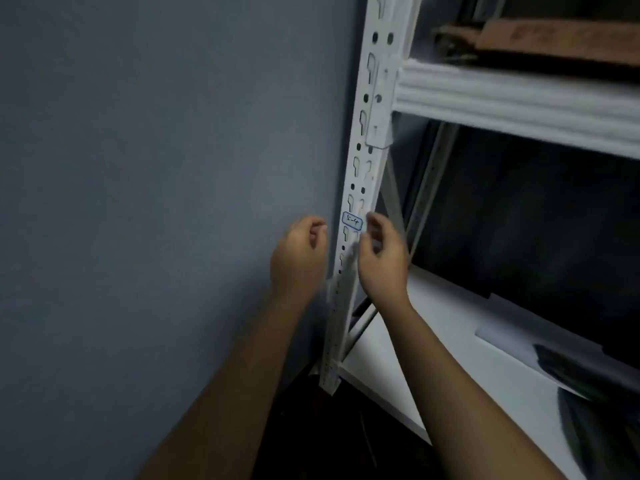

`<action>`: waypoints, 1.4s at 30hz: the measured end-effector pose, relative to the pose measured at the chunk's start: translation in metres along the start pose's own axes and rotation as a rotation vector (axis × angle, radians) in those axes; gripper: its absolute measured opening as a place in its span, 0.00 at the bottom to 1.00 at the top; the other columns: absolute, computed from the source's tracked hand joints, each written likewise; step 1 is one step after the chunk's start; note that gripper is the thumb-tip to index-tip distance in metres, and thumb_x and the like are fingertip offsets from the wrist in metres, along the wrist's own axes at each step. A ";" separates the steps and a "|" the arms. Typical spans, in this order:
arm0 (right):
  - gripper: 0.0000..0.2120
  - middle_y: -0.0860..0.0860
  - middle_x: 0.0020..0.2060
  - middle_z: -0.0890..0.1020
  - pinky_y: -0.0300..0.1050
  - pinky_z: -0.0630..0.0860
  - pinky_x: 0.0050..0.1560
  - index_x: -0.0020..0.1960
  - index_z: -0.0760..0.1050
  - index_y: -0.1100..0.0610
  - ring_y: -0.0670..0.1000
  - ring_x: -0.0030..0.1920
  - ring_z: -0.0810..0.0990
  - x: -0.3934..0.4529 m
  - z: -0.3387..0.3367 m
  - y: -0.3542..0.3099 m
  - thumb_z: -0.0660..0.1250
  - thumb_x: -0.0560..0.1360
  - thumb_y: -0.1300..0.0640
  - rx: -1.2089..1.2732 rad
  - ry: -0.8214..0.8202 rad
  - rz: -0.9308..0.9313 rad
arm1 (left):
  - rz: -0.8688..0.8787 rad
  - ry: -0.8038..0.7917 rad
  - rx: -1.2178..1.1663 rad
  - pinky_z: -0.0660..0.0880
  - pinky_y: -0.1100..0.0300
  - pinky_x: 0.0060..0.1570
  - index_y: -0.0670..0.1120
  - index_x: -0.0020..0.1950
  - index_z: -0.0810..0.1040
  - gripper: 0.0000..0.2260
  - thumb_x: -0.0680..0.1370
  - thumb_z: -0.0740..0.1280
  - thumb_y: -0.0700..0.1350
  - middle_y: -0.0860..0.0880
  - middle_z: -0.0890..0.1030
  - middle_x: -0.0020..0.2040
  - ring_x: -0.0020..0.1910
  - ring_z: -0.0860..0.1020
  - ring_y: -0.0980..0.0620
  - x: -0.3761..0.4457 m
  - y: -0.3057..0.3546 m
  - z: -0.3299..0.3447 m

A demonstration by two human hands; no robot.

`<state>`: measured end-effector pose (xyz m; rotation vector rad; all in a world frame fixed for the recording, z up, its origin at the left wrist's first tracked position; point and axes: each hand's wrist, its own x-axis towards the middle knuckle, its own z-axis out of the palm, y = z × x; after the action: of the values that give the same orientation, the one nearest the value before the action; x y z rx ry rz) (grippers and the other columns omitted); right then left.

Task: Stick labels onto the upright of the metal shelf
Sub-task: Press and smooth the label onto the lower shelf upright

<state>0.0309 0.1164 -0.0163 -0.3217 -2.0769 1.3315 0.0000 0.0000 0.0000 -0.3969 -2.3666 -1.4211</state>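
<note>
I see 1 label (352, 221) stuck on the front face of the white perforated upright (360, 161), a small white sticker with a blue rounded border and handwriting that looks like "5-4". It sits between my 2 hands, level with their fingertips. The upright leans across the view, running from above both hands down between my forearms to its foot.

My right hand (382, 261) is just right of the label, fingers curled in toward the upright's edge; something pale shows inside the curl, but it is too blurred for me to tell whether it is held or what it is. My left hand (298, 259) is just left of the upright, fingers loosely curled, tips near the post; I cannot make out anything in it.

Beyond my right hand, a ribbed white beam (519, 105) joins the upright well above the label, with a brown board (561, 39) lying on top. Below my right forearm lies a white shelf surface (450, 327) with dark items further right. Left of my left hand is a plain grey-blue wall (156, 185).
</note>
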 end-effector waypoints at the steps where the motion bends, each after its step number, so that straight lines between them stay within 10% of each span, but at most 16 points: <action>1: 0.19 0.49 0.66 0.73 0.49 0.72 0.65 0.71 0.68 0.52 0.47 0.64 0.73 0.008 0.005 0.004 0.60 0.80 0.57 0.021 0.039 0.004 | -0.004 -0.017 -0.010 0.73 0.58 0.45 0.47 0.54 0.79 0.08 0.79 0.61 0.45 0.50 0.80 0.48 0.45 0.77 0.52 0.006 -0.004 0.009; 8: 0.17 0.47 0.59 0.79 0.42 0.78 0.56 0.71 0.67 0.54 0.42 0.58 0.78 0.031 0.019 0.029 0.56 0.82 0.58 0.221 -0.030 -0.067 | 0.114 0.039 -0.100 0.68 0.76 0.42 0.45 0.56 0.79 0.08 0.80 0.61 0.42 0.52 0.76 0.50 0.46 0.74 0.58 0.034 -0.015 0.050; 15: 0.17 0.42 0.52 0.80 0.37 0.78 0.49 0.70 0.68 0.55 0.39 0.51 0.80 0.035 0.016 0.034 0.57 0.82 0.60 0.176 -0.030 -0.057 | 0.152 0.123 -0.169 0.76 0.50 0.49 0.44 0.54 0.80 0.08 0.78 0.64 0.42 0.48 0.77 0.53 0.51 0.76 0.50 0.036 -0.019 0.058; 34: 0.17 0.47 0.60 0.79 0.46 0.78 0.57 0.70 0.67 0.51 0.44 0.58 0.79 0.032 0.021 0.032 0.57 0.82 0.56 0.198 -0.003 0.013 | 0.159 0.043 -0.063 0.73 0.58 0.54 0.48 0.47 0.80 0.04 0.77 0.67 0.46 0.51 0.71 0.65 0.61 0.71 0.54 0.034 -0.015 0.047; 42: 0.17 0.45 0.56 0.80 0.44 0.80 0.53 0.70 0.68 0.53 0.43 0.55 0.80 0.033 0.021 0.037 0.57 0.82 0.58 0.258 -0.005 -0.040 | -0.119 -0.014 -0.384 0.76 0.71 0.39 0.50 0.53 0.77 0.06 0.80 0.62 0.46 0.57 0.80 0.45 0.41 0.79 0.65 0.042 -0.004 0.053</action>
<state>-0.0122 0.1352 -0.0418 -0.1638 -1.8768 1.5549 -0.0475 0.0477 -0.0086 -0.3664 -2.1530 -1.9412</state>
